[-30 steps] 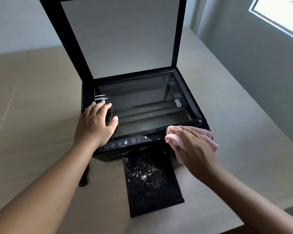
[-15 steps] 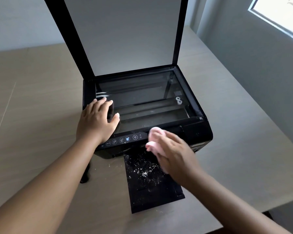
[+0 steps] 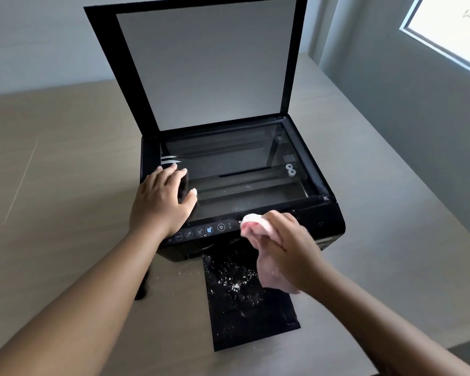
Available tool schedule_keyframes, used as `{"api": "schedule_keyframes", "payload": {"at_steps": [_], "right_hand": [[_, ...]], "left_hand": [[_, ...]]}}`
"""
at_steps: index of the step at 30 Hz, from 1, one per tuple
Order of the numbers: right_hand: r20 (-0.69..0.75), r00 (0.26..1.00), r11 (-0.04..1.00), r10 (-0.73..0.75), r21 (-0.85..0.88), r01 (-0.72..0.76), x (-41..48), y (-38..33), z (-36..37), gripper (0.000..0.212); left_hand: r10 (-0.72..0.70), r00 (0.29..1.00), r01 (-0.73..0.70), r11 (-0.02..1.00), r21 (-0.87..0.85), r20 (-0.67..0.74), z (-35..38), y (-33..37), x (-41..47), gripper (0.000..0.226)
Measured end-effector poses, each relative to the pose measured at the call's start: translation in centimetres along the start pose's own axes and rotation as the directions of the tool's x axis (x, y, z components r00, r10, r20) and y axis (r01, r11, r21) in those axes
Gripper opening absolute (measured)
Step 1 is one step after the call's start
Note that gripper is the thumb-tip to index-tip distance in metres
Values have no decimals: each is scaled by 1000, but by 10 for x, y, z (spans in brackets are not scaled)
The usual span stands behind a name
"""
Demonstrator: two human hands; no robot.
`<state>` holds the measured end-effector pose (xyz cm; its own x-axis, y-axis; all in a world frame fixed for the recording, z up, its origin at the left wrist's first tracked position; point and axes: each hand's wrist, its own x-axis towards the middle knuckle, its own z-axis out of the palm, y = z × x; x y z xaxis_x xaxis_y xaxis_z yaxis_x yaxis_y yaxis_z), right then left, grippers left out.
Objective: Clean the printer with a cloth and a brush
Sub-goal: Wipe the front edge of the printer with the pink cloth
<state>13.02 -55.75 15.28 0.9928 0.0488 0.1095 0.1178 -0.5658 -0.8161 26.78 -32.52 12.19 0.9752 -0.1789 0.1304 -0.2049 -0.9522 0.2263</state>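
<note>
A black printer point(image 3: 320, 221) stands on a table with its scanner lid point(image 3: 206, 63) raised upright, baring the glass point(image 3: 236, 164). My left hand point(image 3: 160, 204) lies flat on the printer's front left corner, fingers spread onto the glass, holding nothing. My right hand point(image 3: 291, 248) grips a pink cloth point(image 3: 251, 223) pressed against the front edge, just right of the control panel point(image 3: 201, 232). The black output tray point(image 3: 255, 321) sticks out toward me, speckled with white dust point(image 3: 235, 286). A dark object point(image 3: 143, 290) lies half hidden under my left forearm; I cannot tell what it is.
The beige table point(image 3: 65, 185) stretches wide to the left of the printer. Its right edge runs close to a grey wall with a window point(image 3: 451, 31). The raised lid blocks the space behind the printer.
My right hand has slid the pink cloth leftward along the front edge, from the right corner to beside the control panel. The left hand has stayed in place.
</note>
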Motion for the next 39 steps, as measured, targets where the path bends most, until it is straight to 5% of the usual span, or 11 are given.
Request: {"api": "schedule_keyframes", "payload": {"at_steps": [5, 12, 16, 20, 22, 26, 29, 31, 34, 36, 39], "right_hand": [[-302, 948, 976, 96, 215, -30, 17, -1, -43, 21], [-181, 984, 941, 10, 335, 52, 81, -14, -33, 11], [-190, 979, 942, -75, -335, 7, 103, 3, -11, 31], [-139, 987, 870, 86, -472, -142, 96, -1, 13, 55], [-48, 997, 819, 66, -569, -82, 94, 5, 24, 73], [139, 975, 829, -174, -514, 221, 93, 15, 22, 44], [308, 866, 793, -395, -361, 490, 79, 19, 6, 31], [207, 878, 803, -431, -356, 478, 86, 25, -6, 27], [-76, 981, 900, -179, -415, 132, 122, 28, -7, 35], [34, 981, 882, -192, -433, 188, 129, 21, 8, 33], [310, 871, 822, -381, -316, 473, 96, 8, 25, 25]], "left_hand": [[4, 1000, -5, 1000, -3, -9, 1, 1, 0, 58], [3, 1000, -3, 1000, 4, -13, 1, -2, 0, 59], [-1, 1000, 1, 1000, 10, -8, 0, -1, 0, 59], [-6, 1000, 6, 1000, 19, -5, 0, -1, 1, 65], [-5, 1000, 5, 1000, 20, -7, 0, 0, 1, 65], [-9, 1000, 9, 1000, 16, -8, 0, -1, 1, 65], [2, 1000, -2, 1000, 15, -13, 0, 0, 0, 68], [-3, 1000, 3, 1000, 8, -23, -1, 0, 0, 67], [1, 1000, -1, 1000, 5, -13, 1, -1, 1, 62], [-1, 1000, 1, 1000, 5, -10, 2, -1, 0, 59], [1, 1000, -1, 1000, -19, -11, 1, -2, 2, 55]]}}
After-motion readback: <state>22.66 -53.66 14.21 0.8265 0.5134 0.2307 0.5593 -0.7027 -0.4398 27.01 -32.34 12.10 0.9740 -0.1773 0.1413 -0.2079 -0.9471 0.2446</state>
